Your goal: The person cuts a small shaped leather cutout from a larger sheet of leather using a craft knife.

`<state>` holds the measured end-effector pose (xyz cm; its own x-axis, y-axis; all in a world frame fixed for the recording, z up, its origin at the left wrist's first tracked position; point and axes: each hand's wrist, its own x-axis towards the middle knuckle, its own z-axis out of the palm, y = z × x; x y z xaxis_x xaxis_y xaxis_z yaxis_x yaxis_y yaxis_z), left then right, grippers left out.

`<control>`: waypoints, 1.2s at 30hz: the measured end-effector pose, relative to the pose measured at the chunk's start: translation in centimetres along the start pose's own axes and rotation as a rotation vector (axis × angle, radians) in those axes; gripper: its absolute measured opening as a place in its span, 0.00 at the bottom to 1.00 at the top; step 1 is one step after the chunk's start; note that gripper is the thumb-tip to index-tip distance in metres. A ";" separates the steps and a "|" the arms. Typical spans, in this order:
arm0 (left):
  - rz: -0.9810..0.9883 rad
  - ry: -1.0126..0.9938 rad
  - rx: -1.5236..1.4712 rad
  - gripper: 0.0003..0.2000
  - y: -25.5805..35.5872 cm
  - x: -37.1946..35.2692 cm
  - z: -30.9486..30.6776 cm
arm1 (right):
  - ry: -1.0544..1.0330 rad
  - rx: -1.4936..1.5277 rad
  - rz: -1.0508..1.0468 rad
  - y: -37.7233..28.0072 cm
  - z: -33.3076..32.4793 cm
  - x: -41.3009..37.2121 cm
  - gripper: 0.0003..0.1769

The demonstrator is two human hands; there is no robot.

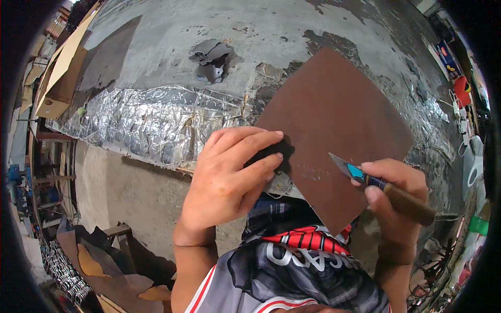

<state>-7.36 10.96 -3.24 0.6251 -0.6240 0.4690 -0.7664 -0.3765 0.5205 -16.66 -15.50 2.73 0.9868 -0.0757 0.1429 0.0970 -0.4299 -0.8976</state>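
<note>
A knife point(383, 185) with a pointed blade, blue and dark wrapping and a brown handle is gripped in my right hand point(394, 195). Its tip points up and left, over a brown flat sheet point(336, 104). My left hand point(229, 169) curls its fingers over a small black piece of material point(284, 155) at the sheet's left edge; the thumb is mostly hidden. Small pale shavings or scratches point(314, 172) show on the sheet between the hands. The sheet's near corner reaches over the table edge towards my lap.
The grey worn table point(172, 57) has crinkled silvery covering point(151, 122) along its front. Dark scraps point(211, 58) lie at the back. A cardboard box point(60, 78) stands at left. Leather-like offcuts point(96, 263) pile up below left. Red and white items point(462, 91) line the right side.
</note>
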 end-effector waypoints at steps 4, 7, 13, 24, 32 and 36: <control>-0.050 0.003 -0.013 0.15 0.7 0.4 -0.1 | -0.238 -0.231 -0.271 -0.8 -0.7 1.1 0.22; -0.029 -0.036 0.040 0.14 0.8 0.5 -0.2 | -0.210 -0.348 -0.377 0.6 0.1 1.2 0.23; -0.030 0.079 -0.037 0.10 0.0 0.1 0.4 | -0.543 -0.128 -0.374 0.8 -1.7 -0.6 0.19; -0.516 0.616 -0.381 0.06 0.9 -0.6 1.1 | -0.748 -0.076 -0.680 1.0 2.5 -2.7 0.21; -0.458 0.694 -0.375 0.08 -0.9 -1.6 2.3 | -0.755 0.065 -0.761 2.0 2.5 -3.5 0.19; -0.422 0.663 -0.298 0.16 -0.2 -1.3 2.1 | -0.207 -0.269 -0.822 2.3 -3.4 -2.1 0.20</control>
<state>-8.37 10.40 -5.45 0.8794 0.0959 0.4663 -0.4355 -0.2335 0.8694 -18.92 -19.39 1.78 0.6249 0.5028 0.5972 0.7769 -0.4758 -0.4124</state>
